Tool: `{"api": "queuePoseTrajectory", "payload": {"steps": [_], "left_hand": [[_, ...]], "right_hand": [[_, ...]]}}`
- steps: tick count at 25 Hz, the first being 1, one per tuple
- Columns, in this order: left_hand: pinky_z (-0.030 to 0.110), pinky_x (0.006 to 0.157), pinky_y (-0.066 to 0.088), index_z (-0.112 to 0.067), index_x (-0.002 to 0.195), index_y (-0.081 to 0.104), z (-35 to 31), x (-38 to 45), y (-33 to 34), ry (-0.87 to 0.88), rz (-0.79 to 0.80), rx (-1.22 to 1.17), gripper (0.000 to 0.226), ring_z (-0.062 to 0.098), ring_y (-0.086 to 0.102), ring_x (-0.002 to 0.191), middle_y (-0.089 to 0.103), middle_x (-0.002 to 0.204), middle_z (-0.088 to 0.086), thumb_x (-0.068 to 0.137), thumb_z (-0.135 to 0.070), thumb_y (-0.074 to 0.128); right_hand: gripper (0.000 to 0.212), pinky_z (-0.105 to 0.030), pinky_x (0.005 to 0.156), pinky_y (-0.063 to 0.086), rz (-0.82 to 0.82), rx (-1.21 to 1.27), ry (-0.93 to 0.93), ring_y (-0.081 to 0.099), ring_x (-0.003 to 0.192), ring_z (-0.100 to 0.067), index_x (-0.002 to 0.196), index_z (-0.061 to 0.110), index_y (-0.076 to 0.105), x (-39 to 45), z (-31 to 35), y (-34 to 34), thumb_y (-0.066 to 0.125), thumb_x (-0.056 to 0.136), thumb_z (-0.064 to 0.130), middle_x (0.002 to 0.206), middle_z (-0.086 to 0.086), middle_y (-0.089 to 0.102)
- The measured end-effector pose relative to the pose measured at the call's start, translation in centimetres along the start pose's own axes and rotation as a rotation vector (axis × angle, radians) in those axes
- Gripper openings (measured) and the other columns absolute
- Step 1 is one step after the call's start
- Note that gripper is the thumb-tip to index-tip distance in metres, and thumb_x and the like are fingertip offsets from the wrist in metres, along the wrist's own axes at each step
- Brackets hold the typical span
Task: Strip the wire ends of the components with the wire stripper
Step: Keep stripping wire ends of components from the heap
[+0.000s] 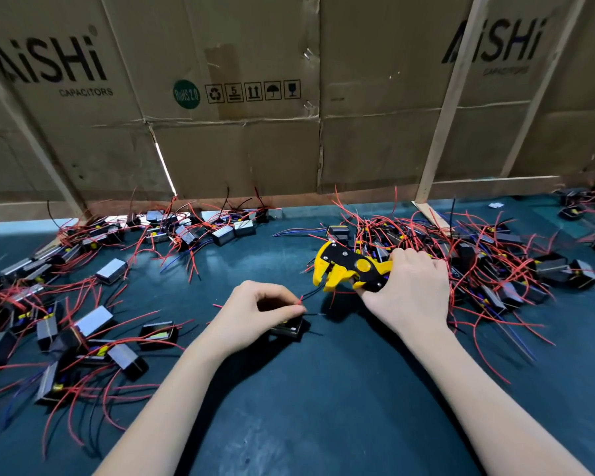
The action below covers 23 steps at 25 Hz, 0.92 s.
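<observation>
Two heaps of wired components flanked the desk [323, 389]: left heap [66, 304], right heap [478, 255], too tangled to count. One wire stripper [349, 269], clamped in right hand [413, 293]. One component [287, 328] under left hand [255, 314], fingers [294, 305] pinching its wires, seemingly red. Risk: slack pinch, wire slipping past the blades, copper nicked.

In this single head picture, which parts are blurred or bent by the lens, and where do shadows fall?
Head view: the wide lens bows the cardboard wall and the wooden slats. The right pile of wired components smears toward the edge, while the wire stripper in the right hand is fairly sharp. The left hand casts a dark shadow on the green mat.
</observation>
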<state>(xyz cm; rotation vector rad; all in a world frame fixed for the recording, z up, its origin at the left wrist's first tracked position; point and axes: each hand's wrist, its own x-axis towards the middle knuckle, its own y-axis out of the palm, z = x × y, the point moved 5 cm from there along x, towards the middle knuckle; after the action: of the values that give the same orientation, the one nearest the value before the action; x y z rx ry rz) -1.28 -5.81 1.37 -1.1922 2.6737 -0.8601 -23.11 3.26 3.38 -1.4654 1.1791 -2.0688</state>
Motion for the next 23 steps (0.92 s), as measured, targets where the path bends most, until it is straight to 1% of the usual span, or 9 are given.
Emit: {"api": "queuePoseTrajectory", "payload": {"steps": [3,8,10,12,14,16,18,20,23], "left_hand": [[0.027,0.079,0.055,-0.028,0.085,0.079,-0.3,0.1,1.4,0.016,0.024,-0.017,0.007,0.013,0.071,0.083,0.076,0.083,-0.007,0.087,-0.028,0.073],[0.024,0.068,0.054,-0.032,0.081,0.079,-0.3,0.2,2.3,-0.034,0.01,-0.029,0.014,0.004,0.068,0.073,0.076,0.08,-0.01,0.09,-0.031,0.068],[0.029,0.071,0.056,-0.031,0.079,0.079,-0.2,0.2,2.4,-0.045,0.004,-0.026,0.017,0.009,0.07,0.077,0.076,0.081,-0.01,0.091,-0.03,0.067],[0.036,0.078,0.054,-0.028,0.077,0.079,-0.2,0.2,2.4,-0.055,-0.003,-0.032,0.019,0.02,0.07,0.083,0.076,0.082,-0.006,0.09,-0.032,0.066],[0.038,0.082,0.051,-0.026,0.075,0.078,-0.1,0.3,2.4,-0.066,-0.007,-0.047,0.021,0.026,0.067,0.088,0.076,0.082,-0.001,0.09,-0.032,0.064],[0.035,0.079,0.05,-0.023,0.075,0.078,-0.1,0.3,2.5,-0.073,-0.005,-0.063,0.022,0.021,0.068,0.084,0.076,0.081,-0.002,0.092,-0.026,0.065],[0.03,0.077,0.052,-0.021,0.074,0.078,-0.2,0.3,2.6,-0.071,0.009,-0.069,0.023,0.01,0.067,0.08,0.076,0.081,-0.004,0.093,-0.022,0.064],[0.031,0.08,0.053,-0.02,0.075,0.077,-0.4,0.2,2.6,-0.061,0.021,-0.063,0.023,0.005,0.065,0.078,0.076,0.08,-0.006,0.093,-0.021,0.063],[0.034,0.081,0.053,-0.022,0.075,0.077,-0.5,0.1,2.5,-0.047,0.024,-0.051,0.023,0.004,0.064,0.076,0.075,0.079,-0.006,0.093,-0.022,0.064]], "right_hand": [[0.058,-0.041,0.081,0.035,0.047,-0.095,-0.03,0.055,0.086,-0.03,0.086,0.008,0.057,-0.1,0.4,0.4,0.076,0.059,0.056,0.087,-0.009,0.062],[0.055,-0.041,0.079,0.039,-0.012,-0.094,-0.075,0.054,0.081,-0.031,0.084,0.005,0.057,-0.3,1.0,0.1,0.077,0.056,0.048,0.082,-0.011,0.06],[0.053,-0.041,0.079,0.04,-0.018,-0.09,-0.083,0.054,0.08,-0.031,0.084,0.005,0.057,-0.3,1.0,0.1,0.076,0.056,0.047,0.082,-0.011,0.06],[0.053,-0.041,0.078,0.039,-0.013,-0.091,-0.084,0.054,0.081,-0.031,0.084,0.005,0.058,-0.4,0.9,0.1,0.076,0.056,0.046,0.082,-0.011,0.06],[0.054,-0.041,0.077,0.039,-0.016,-0.088,-0.081,0.054,0.08,-0.031,0.083,0.005,0.058,-0.4,0.8,0.2,0.077,0.055,0.047,0.081,-0.011,0.06],[0.054,-0.041,0.076,0.039,-0.024,-0.087,-0.091,0.053,0.079,-0.031,0.082,0.006,0.058,-0.3,0.9,0.2,0.077,0.053,0.048,0.08,-0.011,0.06],[0.054,-0.041,0.076,0.039,-0.03,-0.08,-0.108,0.054,0.078,-0.031,0.081,0.006,0.058,-0.3,1.1,0.2,0.077,0.052,0.048,0.08,-0.01,0.06],[0.053,-0.04,0.076,0.039,-0.031,-0.07,-0.116,0.054,0.076,-0.031,0.079,0.007,0.059,-0.3,1.1,0.2,0.077,0.051,0.047,0.078,-0.009,0.061],[0.049,-0.04,0.074,0.038,-0.015,-0.066,-0.118,0.055,0.07,-0.03,0.075,0.006,0.061,-0.3,1.0,0.2,0.079,0.05,0.044,0.072,-0.009,0.062]]}}
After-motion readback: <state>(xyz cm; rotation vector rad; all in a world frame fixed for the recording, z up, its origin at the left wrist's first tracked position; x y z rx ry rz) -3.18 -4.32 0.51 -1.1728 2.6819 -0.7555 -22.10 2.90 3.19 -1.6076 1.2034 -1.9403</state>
